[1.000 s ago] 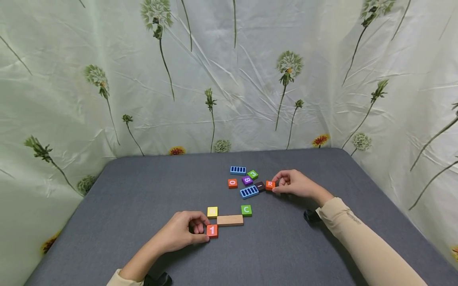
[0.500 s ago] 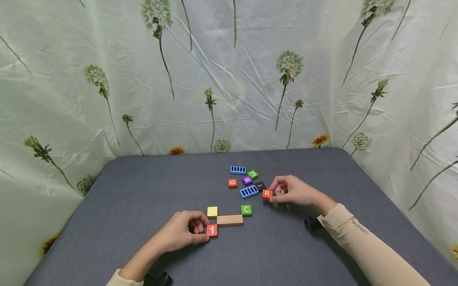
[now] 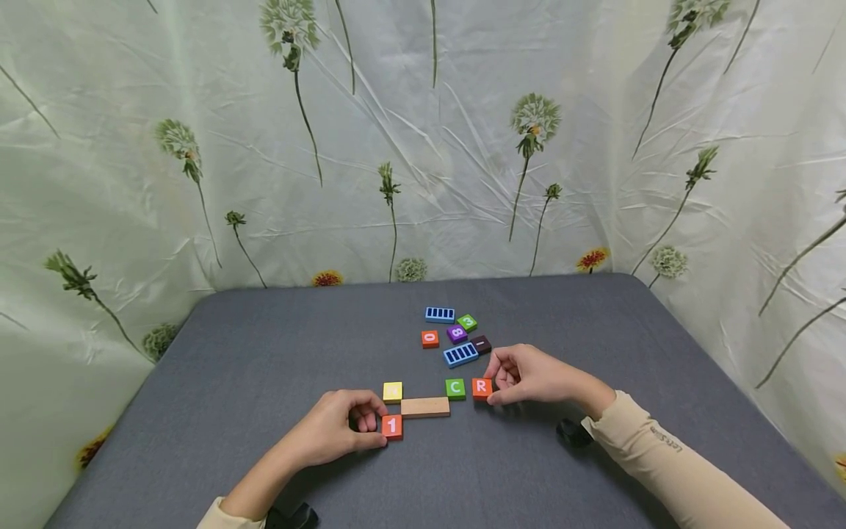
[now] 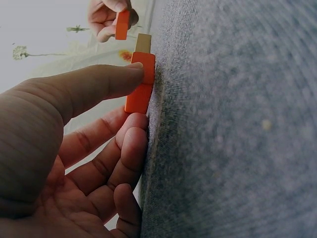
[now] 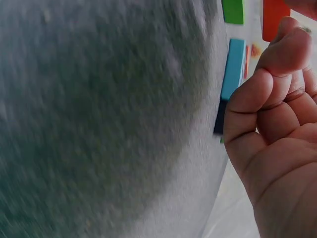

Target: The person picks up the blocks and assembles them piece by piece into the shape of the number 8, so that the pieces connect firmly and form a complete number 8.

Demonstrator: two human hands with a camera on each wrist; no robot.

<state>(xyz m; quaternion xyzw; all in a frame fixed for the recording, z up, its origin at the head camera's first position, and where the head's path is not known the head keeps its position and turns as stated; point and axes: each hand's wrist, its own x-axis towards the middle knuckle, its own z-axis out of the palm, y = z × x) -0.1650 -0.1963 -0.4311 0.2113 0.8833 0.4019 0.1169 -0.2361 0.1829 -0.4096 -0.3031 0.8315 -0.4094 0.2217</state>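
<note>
My left hand [image 3: 340, 427] pinches a red tile marked 1 [image 3: 392, 427], which lies on the table at the left end of a plain wooden bar [image 3: 425, 408]; thumb and fingers grip the tile [image 4: 138, 98] in the left wrist view. My right hand [image 3: 537, 376] pinches an orange-red tile marked R [image 3: 482, 389] between thumb and finger. That tile [image 4: 122, 26] hangs a little above the table in the left wrist view. Just left of it is a green tile marked C [image 3: 454, 389], by the bar's right end. A yellow tile [image 3: 393, 392] sits at the bar's upper left; its mark is too faint to read.
Farther back lie two blue striped blocks [image 3: 460, 355], an orange tile marked 0 [image 3: 429, 339], a purple 8 tile [image 3: 457, 333], a green 3 tile [image 3: 467, 322] and a dark tile [image 3: 481, 344]. A flowered curtain [image 3: 423, 147] hangs behind the grey table [image 3: 297, 330].
My right hand has carried the R tile from beside the dark tile toward me and slightly left, to the right of the C tile. The left hand has stayed put.
</note>
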